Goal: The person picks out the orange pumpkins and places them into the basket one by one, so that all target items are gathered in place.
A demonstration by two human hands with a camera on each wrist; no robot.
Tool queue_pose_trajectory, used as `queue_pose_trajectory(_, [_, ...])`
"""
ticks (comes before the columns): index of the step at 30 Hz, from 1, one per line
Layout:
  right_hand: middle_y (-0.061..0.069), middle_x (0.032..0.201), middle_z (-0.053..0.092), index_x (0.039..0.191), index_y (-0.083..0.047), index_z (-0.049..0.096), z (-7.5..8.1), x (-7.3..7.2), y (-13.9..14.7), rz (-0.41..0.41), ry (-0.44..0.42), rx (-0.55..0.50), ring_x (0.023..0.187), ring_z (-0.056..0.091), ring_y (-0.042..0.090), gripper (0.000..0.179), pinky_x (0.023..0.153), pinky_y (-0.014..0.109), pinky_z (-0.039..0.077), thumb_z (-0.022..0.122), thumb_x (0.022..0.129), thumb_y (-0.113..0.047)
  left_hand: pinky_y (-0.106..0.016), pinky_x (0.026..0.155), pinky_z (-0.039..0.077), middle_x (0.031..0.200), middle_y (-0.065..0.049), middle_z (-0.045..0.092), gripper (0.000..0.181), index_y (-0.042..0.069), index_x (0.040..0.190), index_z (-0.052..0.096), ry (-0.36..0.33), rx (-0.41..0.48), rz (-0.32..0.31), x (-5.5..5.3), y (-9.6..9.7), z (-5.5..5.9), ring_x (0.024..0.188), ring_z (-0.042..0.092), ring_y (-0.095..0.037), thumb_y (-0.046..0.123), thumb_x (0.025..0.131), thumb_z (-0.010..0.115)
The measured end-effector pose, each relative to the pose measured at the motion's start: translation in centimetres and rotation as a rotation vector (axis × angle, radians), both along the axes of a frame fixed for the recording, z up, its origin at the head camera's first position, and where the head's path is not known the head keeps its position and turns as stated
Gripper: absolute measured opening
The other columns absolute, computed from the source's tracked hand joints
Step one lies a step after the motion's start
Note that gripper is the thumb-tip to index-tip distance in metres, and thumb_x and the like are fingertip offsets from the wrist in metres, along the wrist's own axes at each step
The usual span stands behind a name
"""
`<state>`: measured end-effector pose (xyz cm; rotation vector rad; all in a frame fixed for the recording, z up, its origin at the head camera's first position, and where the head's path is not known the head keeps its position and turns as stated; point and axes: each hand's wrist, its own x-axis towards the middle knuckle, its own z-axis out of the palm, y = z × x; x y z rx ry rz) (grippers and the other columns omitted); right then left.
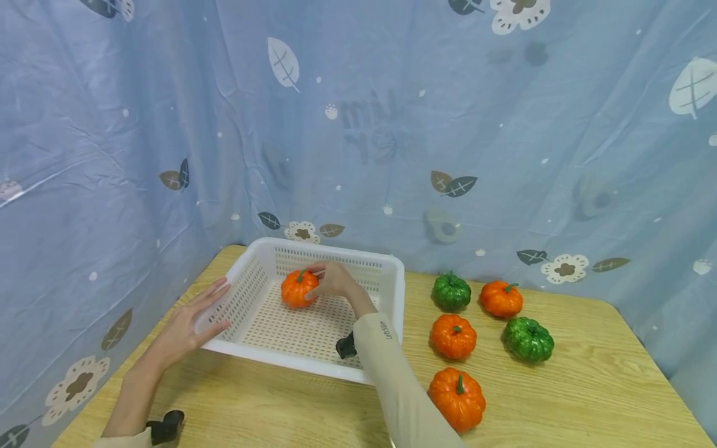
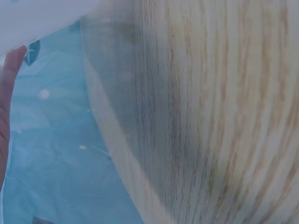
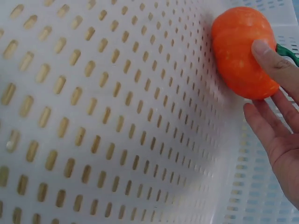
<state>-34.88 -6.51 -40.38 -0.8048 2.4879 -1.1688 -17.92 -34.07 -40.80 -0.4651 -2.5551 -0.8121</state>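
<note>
Right hand (image 1: 333,278) gripping pumpkin (image 1: 296,290) in basket (image 1: 244,298), left hand (image 1: 183,325) at rim (image 1: 280,363).

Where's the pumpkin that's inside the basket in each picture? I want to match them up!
Head: the pumpkin is left of the middle, a bit below mid-height, held by the right hand.
Left wrist: it isn't in this picture.
Right wrist: it's at the upper right, held by the same hand.
Shared landmark: the white basket; the left wrist view shows only a bit of it, top left.
</note>
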Motion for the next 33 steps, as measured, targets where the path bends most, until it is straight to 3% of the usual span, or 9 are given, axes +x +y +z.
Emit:
queue_pose_trajectory(5, [0.009, 0.124, 0.062, 0.126, -0.009, 0.063, -0.3, -0.2, -0.2, -0.034, 0.001, -0.026, 0.107, 0.062, 0.024, 0.056, 0.084, 0.028, 0.051, 0.084, 0.073, -0.012, -0.058, 0.088, 0.036, 0.153, 0.0, 0.033, 0.067, 0.008, 0.141, 0.049, 0.007, -0.003, -0.007, -0.1, 0.0, 0.3, 0.121, 0.044, -0.046, 0.017, 0.08, 0.075])
queue_pose_trajectory(12, [0.01, 0.122, 0.064, 0.123, -0.008, 0.066, -0.3, 0.1, -0.7, -0.058, -0.03, -0.079, 0.107, 0.062, 0.024, 0.052, 0.084, 0.027, 0.051, 0.083, 0.073, -0.009, -0.064, 0.087, 0.036, 0.153, -0.007, 0.033, 0.066, 0.006, 0.141, 0.048, -0.007, -0.005, -0.011, -0.1, 0.2, 0.4, 0.123, 0.043, -0.05, 0.018, 0.081, 0.073])
queue_pose_trajectory(21, [0.01, 0.125, 0.062, 0.123, -0.006, 0.065, -0.5, 0.4, -1.2, -0.038, -0.045, -0.119, 0.11, 0.061, 0.025, 0.052, 0.085, 0.027, 0.051, 0.082, 0.075, -0.008, -0.062, 0.084, 0.038, 0.153, -0.009, 0.031, 0.065, 0.003, 0.141, 0.046, -0.028, -0.006, 0.002, -0.1, 0.4, 0.2, 0.121, 0.045, -0.047, 0.018, 0.083, 0.071])
queue_pose_trajectory(28, [0.007, 0.128, 0.061, 0.125, -0.009, 0.064, -0.7, 0.3, -1.3, -0.028, -0.027, -0.075, 0.115, 0.059, 0.022, 0.055, 0.09, 0.027, 0.049, 0.083, 0.074, -0.011, -0.062, 0.083, 0.04, 0.153, 0.001, 0.03, 0.065, 0.004, 0.141, 0.047, -0.016, 0.005, -0.005, 0.1, 0.7, 0.1, 0.118, 0.048, -0.047, 0.017, 0.082, 0.072])
queue_pose_trajectory(33, [0.009, 0.132, 0.059, 0.129, -0.005, 0.06, 0.3, -0.2, -1.1, 0.029, 0.015, -0.062, 0.12, 0.055, 0.023, 0.056, 0.095, 0.029, 0.046, 0.081, 0.078, -0.012, -0.069, 0.087, 0.034, 0.154, 0.008, 0.027, 0.067, 0.006, 0.142, 0.046, -0.033, 0.029, -0.019, 0.2, 0.2, 0.2, 0.122, 0.041, -0.052, 0.015, 0.082, 0.073])
